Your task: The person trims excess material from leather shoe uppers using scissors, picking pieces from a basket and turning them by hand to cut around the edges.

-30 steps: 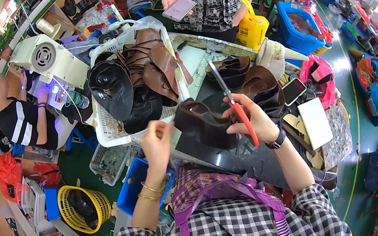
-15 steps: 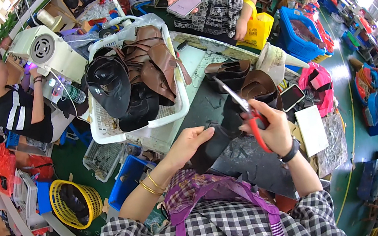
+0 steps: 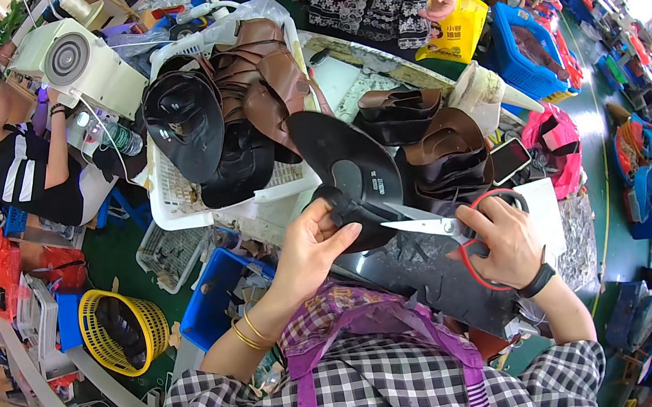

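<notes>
Raised and turned since half a second ago, the black shoe piece (image 3: 347, 174) now stands up in front of the person with its broad flat side facing the camera, where before it lay low and bunched between the hands. Its lower end is pinched in the left hand (image 3: 311, 245), fingers curled closed around the edge and thumb pressing from the front. The right hand (image 3: 505, 242) is closed through the red handles of the scissors (image 3: 433, 227), and the blades look only narrowly parted, their tips reaching the bottom of the piece just beside the left thumb.

To cut well here, I would judge it best to keep the thumb clear of the blade line, hold the piece taut and take short snips close to the edge — turning the piece, not the scissors.

Below the hands lies a dark work mat (image 3: 424, 273) on the bench. Beyond it sits a stack of brown shoe uppers (image 3: 438, 150), with a phone (image 3: 508, 158) touching its right side. Further left a white basket (image 3: 171, 203) holds more dark and brown pieces; it has shifted in the view as the head tilted — the whole bench sits higher and closer now. Across the bench another person holds a pink item, and a second person sits at the far left.
</notes>
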A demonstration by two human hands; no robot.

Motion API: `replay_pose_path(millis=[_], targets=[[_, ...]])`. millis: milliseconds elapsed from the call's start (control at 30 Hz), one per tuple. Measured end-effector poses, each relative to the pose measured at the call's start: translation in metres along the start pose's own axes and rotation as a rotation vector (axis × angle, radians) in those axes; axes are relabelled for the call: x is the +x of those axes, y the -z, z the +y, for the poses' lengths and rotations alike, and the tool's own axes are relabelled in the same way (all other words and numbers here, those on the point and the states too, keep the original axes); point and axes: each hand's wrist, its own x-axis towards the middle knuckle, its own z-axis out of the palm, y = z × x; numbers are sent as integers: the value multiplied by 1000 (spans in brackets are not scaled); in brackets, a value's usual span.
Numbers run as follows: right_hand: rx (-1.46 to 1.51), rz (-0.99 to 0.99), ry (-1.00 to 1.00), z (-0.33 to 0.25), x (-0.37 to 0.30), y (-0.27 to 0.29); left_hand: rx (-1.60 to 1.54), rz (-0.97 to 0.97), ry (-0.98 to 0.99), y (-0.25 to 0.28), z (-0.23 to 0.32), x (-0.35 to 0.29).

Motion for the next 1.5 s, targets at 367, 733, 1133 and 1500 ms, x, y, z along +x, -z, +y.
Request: replay_pose_path(millis=[367, 733, 1133, 1500], targets=[[-22, 14, 200, 1, 18, 16, -241, 1, 37, -11, 25, -8], [-38, 52, 186, -17, 36, 27, -238, 8, -26, -20, 35, -8], [-56, 139, 202, -17, 25, 30, -223, -61, -30, -28, 47, -14], [40, 106, 116, -28, 20, 40, 74, -46, -97, -25, 55, -12]])
